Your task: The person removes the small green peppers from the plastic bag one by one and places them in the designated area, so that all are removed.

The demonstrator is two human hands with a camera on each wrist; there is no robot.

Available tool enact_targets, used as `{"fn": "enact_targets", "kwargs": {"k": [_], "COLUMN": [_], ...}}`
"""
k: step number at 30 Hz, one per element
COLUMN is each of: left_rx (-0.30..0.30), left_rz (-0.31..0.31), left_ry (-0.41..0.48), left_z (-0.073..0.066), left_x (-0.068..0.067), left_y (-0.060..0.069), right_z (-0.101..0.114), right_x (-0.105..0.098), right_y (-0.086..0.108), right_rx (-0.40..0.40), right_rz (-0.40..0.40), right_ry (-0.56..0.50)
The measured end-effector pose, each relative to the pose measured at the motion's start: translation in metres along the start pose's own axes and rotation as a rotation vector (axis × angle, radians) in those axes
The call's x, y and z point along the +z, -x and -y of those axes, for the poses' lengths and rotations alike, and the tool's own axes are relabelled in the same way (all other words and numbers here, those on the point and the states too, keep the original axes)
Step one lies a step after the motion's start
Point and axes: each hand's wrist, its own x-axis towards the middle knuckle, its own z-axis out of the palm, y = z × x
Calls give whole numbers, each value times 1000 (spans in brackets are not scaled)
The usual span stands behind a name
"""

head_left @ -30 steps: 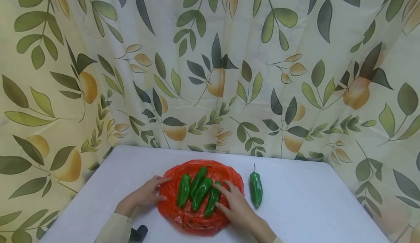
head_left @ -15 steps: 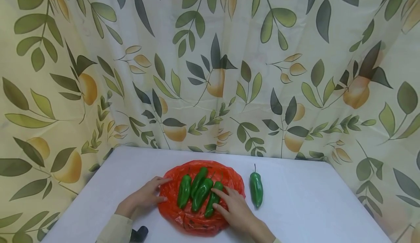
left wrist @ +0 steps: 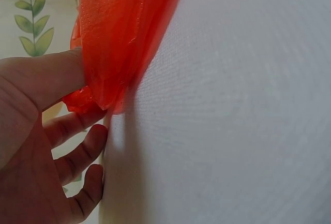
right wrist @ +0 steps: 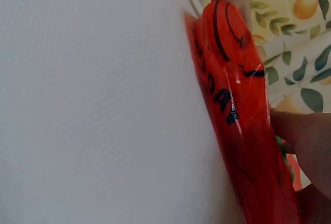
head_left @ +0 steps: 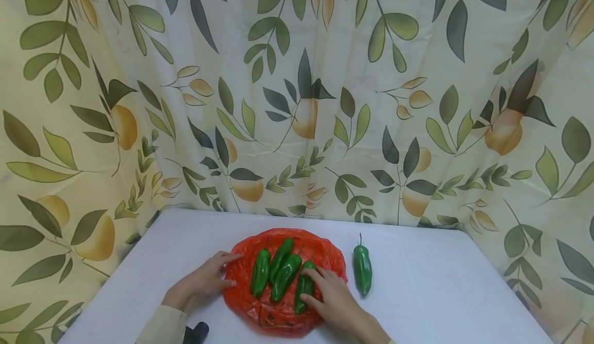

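Several green chili peppers lie on a round, crinkled red plastic bag [head_left: 260,318]. My right hand [head_left: 336,297] reaches over the bag's right side and grips the rightmost green chili pepper [head_left: 303,287] between thumb and fingers. The other peppers, such as the leftmost chili pepper [head_left: 261,273] and the middle chili pepper [head_left: 285,277], lie side by side. At the bag's left edge rests my left hand [head_left: 204,277], thumb and index finger spread apart on the plastic. The left wrist view shows its thumb [left wrist: 57,74] against the red plastic. Dark lettering marks the bag [right wrist: 227,105] in the right wrist view.
One more green chili pepper [head_left: 362,269] lies on the white table [head_left: 441,287] to the right of the bag. A black object [head_left: 197,332] is by the left sleeve. Leaf-and-fruit patterned curtains [head_left: 297,101] hang behind the table and at its sides.
The right hand's fingers have closed around the rightmost pepper, which has shifted slightly right and toward the near side. The left hand stays at the bag's edge.
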Motion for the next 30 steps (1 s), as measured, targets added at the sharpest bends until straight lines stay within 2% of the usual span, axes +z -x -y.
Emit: {"fn": "enact_targets", "kwargs": {"k": [9, 13, 20, 30], "left_rx": [-4, -23, -32, -58], "left_rz": [7, 2, 9, 3], "left_ry": [15, 13, 20, 25], "left_z": [1, -1, -1, -5], "left_x": [1, 1, 0, -1], "left_y": [0, 0, 2, 4], "right_z": [4, 1, 0, 4], "right_x": [1, 3, 0, -20], "right_y": [5, 4, 2, 6], "right_rx": [7, 0, -24, -9], "right_rz": [19, 5, -43, -155], "right_ry": [-4, -49, -131, -193]}}
